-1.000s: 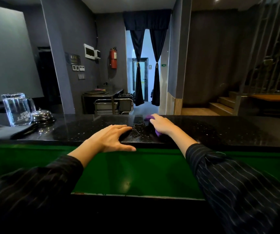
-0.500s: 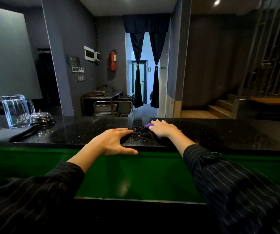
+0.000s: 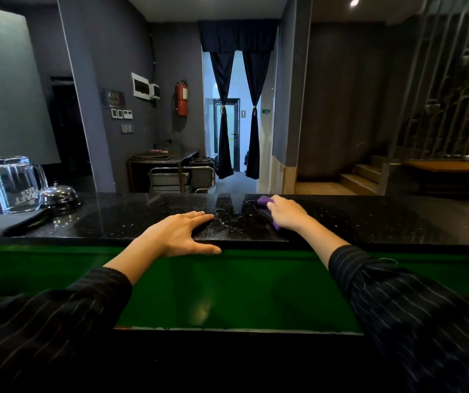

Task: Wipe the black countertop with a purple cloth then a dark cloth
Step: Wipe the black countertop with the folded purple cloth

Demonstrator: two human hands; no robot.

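Note:
The black speckled countertop [image 3: 131, 219] runs across the view above a green panel. My right hand [image 3: 285, 212] presses a purple cloth [image 3: 264, 201] flat on the counter near its far edge; only the cloth's far corner and a strip by the wrist show. My left hand [image 3: 179, 235] rests palm down with spread fingers on the counter's near edge, holding nothing. A dark cloth [image 3: 15, 222] lies folded on the counter at the far left. Wet streaks shine on the stone between my hands.
A clear glass pitcher [image 3: 15, 184] and a chrome call bell [image 3: 59, 195] stand on the counter's left end, just behind the dark cloth. Beyond the counter are a metal cart [image 3: 182, 178], a curtained doorway and steps on the right.
My right hand has slid the purple cloth a little to the right and toward the far edge. My left hand has stayed in place on the near edge.

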